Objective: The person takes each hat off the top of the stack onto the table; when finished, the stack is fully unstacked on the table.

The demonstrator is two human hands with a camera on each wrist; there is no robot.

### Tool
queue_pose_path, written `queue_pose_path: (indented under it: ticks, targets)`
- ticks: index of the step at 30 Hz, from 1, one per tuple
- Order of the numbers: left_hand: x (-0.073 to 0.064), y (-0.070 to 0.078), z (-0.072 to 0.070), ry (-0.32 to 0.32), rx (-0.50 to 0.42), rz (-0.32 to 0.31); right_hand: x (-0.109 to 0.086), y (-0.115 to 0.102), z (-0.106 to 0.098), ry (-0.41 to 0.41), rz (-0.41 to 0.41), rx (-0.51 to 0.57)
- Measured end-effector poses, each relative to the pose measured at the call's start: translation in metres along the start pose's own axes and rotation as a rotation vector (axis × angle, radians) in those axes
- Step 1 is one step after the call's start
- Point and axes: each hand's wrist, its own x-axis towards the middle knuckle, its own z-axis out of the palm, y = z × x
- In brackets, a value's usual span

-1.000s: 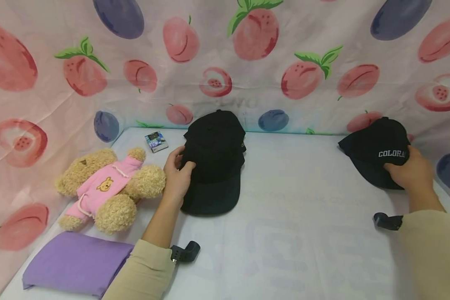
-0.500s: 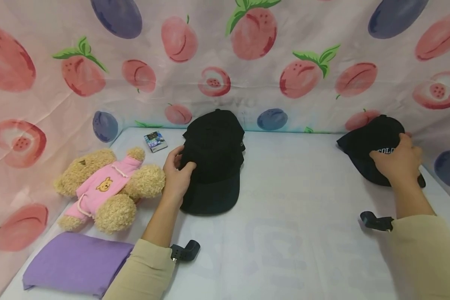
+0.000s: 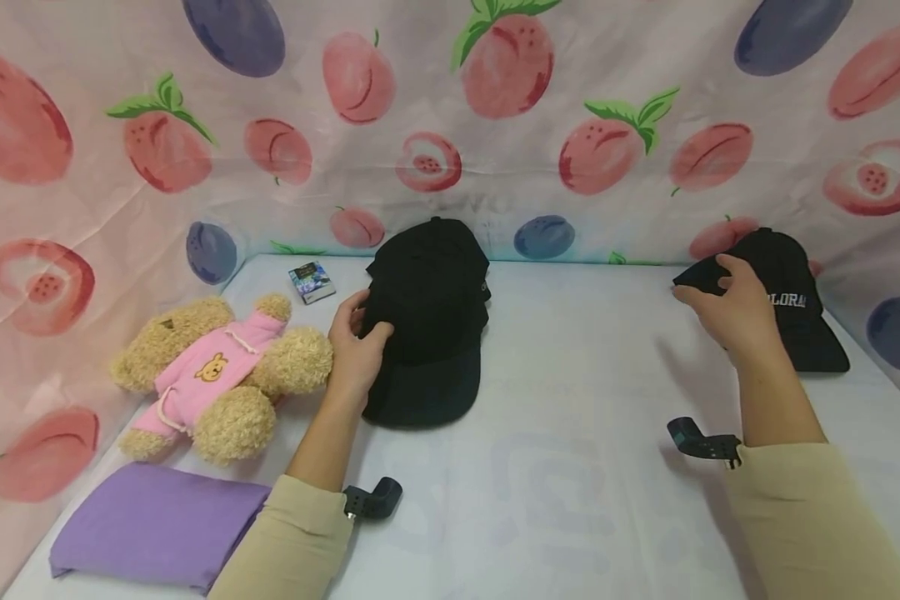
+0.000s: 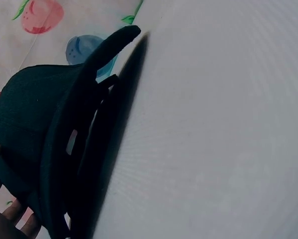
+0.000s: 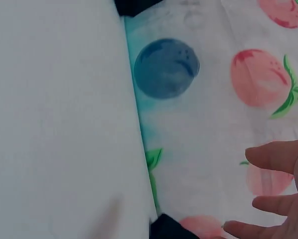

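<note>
Against the left side of the stack of black caps point(image 3: 427, 333), the left hand point(image 3: 356, 346) grips the crown between thumb and bent fingers; how many caps are nested cannot be told. The stack's long axis runs front to back, brim at the near end. Well to the right of the stack, the right hand point(image 3: 738, 304) has thumb and fingers parted with nothing between them, partly hiding a single cap point(image 3: 798, 321); whether it touches that cap is unclear. The left hand is thus nearer the stack, which lies leftward of the right hand. White letters on the single cap read "LORA", the rest out of sight; a mark on the stack's right side is too small to read. Left of the stack lie a bear point(image 3: 221, 375), its pink top printed with a bear face, a purple cloth point(image 3: 157, 525) and a small box point(image 3: 312, 284), its print illegible.
</note>
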Motion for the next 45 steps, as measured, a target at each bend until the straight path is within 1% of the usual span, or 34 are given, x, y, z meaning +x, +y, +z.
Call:
queue_pose_path:
  ticks: [4,9,14,20,25,30,33,39,45]
  targets:
    - [0.001,-0.001,-0.001,0.007,-0.002,0.005,-0.001,-0.012,0.013,-0.067,-0.011,0.082]
    - [0.001,-0.002,0.0,0.01,-0.014,0.014,-0.003,-0.023,0.023,-0.096,-0.008,0.132]
    - [0.0,-0.001,0.001,0.017,-0.027,0.028,-0.004,-0.027,0.032,-0.125,0.005,0.197]
    - [0.002,-0.003,-0.001,0.013,-0.024,0.029,-0.007,-0.031,0.043,-0.149,0.034,0.272]
    - [0.003,-0.005,-0.003,0.017,-0.009,0.027,-0.009,-0.036,0.051,-0.168,0.028,0.304]
    - [0.004,-0.006,-0.004,0.02,0.001,0.046,-0.011,-0.04,0.059,-0.196,0.027,0.349]
    - [0.004,-0.007,-0.005,0.025,0.018,0.037,-0.013,-0.043,0.064,-0.207,0.019,0.389]
    - [0.008,-0.006,-0.007,0.036,0.08,-0.009,-0.018,-0.05,0.075,-0.232,0.021,0.448]
    - [0.008,-0.008,-0.007,0.017,0.098,-0.018,-0.026,-0.056,0.086,-0.266,0.04,0.484]
